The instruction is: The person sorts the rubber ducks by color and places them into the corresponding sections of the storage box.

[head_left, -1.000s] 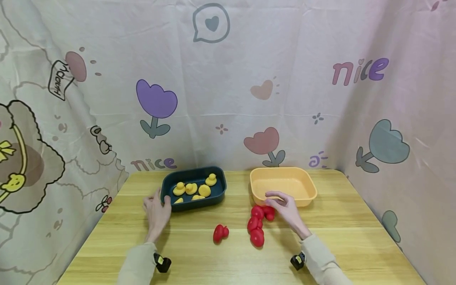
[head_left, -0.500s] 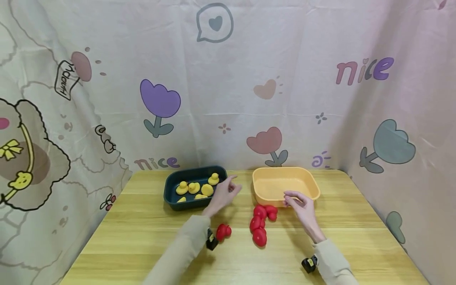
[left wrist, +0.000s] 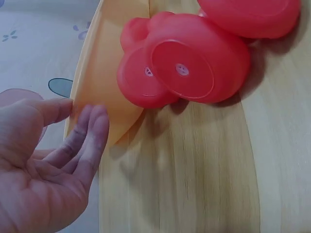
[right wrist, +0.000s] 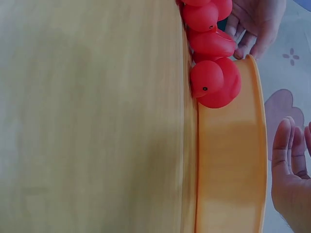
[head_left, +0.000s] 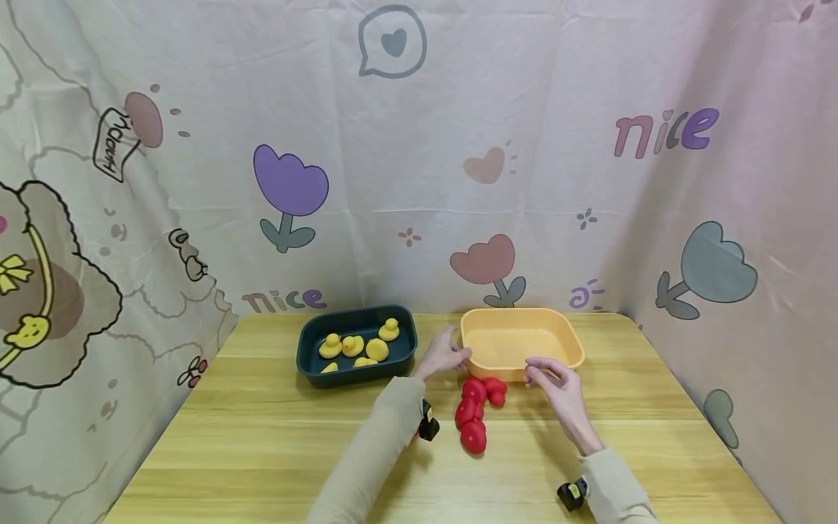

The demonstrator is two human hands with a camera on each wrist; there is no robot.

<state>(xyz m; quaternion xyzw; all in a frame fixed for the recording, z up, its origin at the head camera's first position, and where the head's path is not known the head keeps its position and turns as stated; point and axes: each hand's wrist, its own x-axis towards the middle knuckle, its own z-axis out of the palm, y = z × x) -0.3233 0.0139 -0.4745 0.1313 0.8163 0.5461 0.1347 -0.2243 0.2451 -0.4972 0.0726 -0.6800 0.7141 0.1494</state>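
My left hand (head_left: 445, 354) is at the left end of the light orange basin (head_left: 513, 340). In the left wrist view its thumb and fingertips (left wrist: 98, 116) are at the basin's rim and wall; firm contact cannot be told. My right hand (head_left: 560, 393) hovers by the basin's front right, fingers loosely bent, holding nothing. Several red rubber ducks (head_left: 473, 437) lie in a bent row just in front of the basin. In the right wrist view one duck (right wrist: 218, 85) lies close against the basin wall. Another red duck is mostly hidden behind my left sleeve.
A dark blue basin (head_left: 356, 375) holding several yellow rubber ducks (head_left: 352, 345) stands at the back left. Both basins are near the far edge of the wooden table (head_left: 249, 437). A patterned cloth (head_left: 406, 182) hangs behind.
My left hand has left the dark blue basin's left side and swung right, across it, to the orange basin. My right hand has shifted slightly right. The ducks lie as before.
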